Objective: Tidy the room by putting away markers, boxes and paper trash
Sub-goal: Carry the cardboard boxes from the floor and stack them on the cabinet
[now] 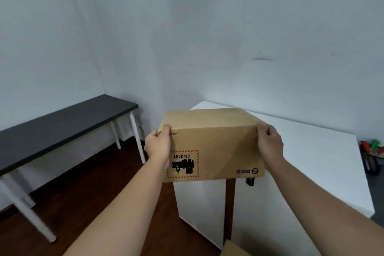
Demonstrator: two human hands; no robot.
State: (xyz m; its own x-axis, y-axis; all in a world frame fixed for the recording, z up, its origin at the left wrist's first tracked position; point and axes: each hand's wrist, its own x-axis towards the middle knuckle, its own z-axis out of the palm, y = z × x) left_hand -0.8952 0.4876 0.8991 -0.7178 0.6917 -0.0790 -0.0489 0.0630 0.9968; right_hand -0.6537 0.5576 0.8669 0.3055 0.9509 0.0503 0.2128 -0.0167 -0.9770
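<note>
A black mesh holder [374, 160] stood at the right edge of the view, beside the white cabinet [307, 151], with coloured markers [375, 146] in red and green sticking up out of it; their number could not be made out. The cardboard box [209, 143] was closed, so its contents were hidden. Its printed side faced the camera upside down, showing a red-bordered "UN 3481" label and the word "PICO".

The box was held in the air between the two hands, over the near corner of the white cabinet top; whether its far edge touched that top could not be told. The left hand [159, 145] gripped the box's left end, fingers curled over the upper edge. The right hand [269, 142] clasped the right end in the same way, thumb on the near face. Both forearms reached forward, bare and nearly straight.

A dark tabletop [62, 124] on white legs stood along the left wall, above a brown wooden floor [87, 193]. Another bit of cardboard [234, 249] showed at the bottom edge.
</note>
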